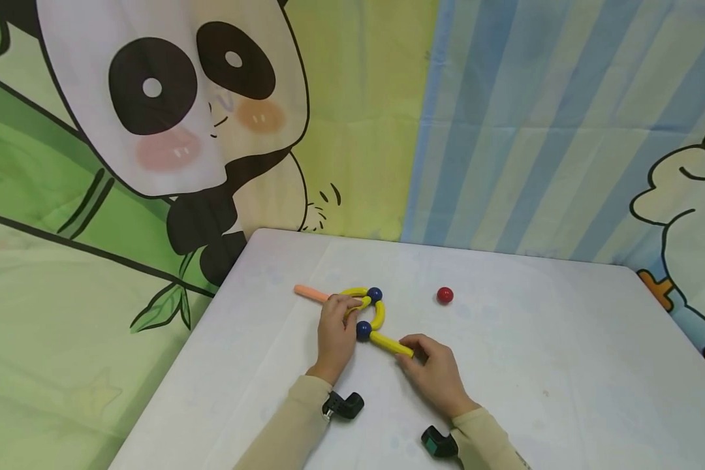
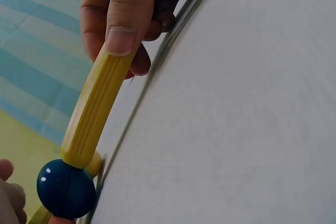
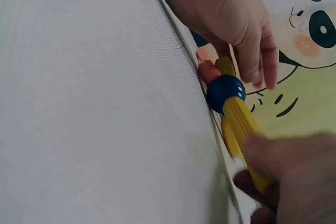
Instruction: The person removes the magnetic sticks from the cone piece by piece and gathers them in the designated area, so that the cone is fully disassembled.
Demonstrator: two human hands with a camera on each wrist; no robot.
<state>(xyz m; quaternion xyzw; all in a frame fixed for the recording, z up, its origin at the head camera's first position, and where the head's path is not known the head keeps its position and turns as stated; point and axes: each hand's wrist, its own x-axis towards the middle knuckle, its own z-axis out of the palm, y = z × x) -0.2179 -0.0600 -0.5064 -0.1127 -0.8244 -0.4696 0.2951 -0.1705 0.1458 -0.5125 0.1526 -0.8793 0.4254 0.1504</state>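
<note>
A straight yellow rod [image 1: 391, 344] joins a dark blue ball [image 1: 363, 331] at one end. My right hand [image 1: 435, 372] pinches its other end between thumb and fingers; the left wrist view shows this thumb [image 2: 126, 19] on the ridged rod. My left hand [image 1: 336, 336] holds the joined pieces near that ball, its fingers at a curved yellow rod [image 1: 365, 302]; its exact hold is partly hidden. Another curved yellow rod [image 1: 378, 315] links the ball to a second dark blue ball [image 1: 375, 295]. From behind the left hand an orange rod [image 1: 311, 293] sticks out leftward.
Apart from these pieces, a red ball [image 1: 444, 296] lies on the white tabletop [image 1: 534, 365], towards the back right. Behind the table's far edge hangs a printed cloth [image 1: 352, 130] with a panda. Each wrist carries a black strapped device [image 1: 346, 406].
</note>
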